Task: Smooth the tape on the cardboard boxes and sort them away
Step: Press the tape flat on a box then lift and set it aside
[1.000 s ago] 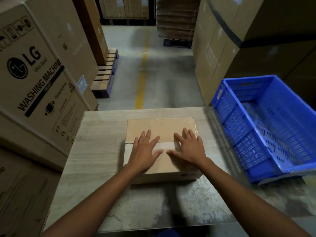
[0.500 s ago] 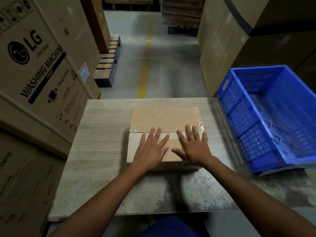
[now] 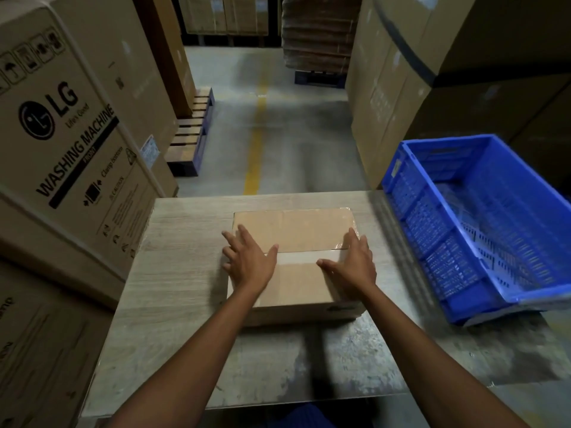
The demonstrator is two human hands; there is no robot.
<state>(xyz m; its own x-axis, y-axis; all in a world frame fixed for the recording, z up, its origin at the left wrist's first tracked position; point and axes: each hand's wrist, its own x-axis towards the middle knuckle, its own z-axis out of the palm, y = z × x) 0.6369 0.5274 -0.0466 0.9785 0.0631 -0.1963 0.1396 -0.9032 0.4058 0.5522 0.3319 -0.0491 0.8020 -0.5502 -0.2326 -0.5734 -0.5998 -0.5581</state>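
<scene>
A flat cardboard box (image 3: pixel 293 230) lies on the worn table (image 3: pixel 185 273), with a strip of clear tape (image 3: pixel 304 257) across the middle of its top. My left hand (image 3: pixel 248 262) rests flat on the box's left edge, fingers spread and straight, some reaching over the side. At the right edge of the top my right hand (image 3: pixel 353 265) lies flat, fingers straight, thumb pointing inward along the tape. Both hands press on the taped seam's ends.
A blue plastic crate (image 3: pixel 482 230) stands at the table's right side. Big washing-machine cartons (image 3: pixel 68 143) tower on the left, more large cartons (image 3: pixel 432 81) on the right. An aisle with a yellow floor line (image 3: pixel 255 152) and a pallet (image 3: pixel 191 140) lies beyond.
Both hands have slid apart along the tape, from the box's middle out to its left and right edges. The camera view has shifted slightly.
</scene>
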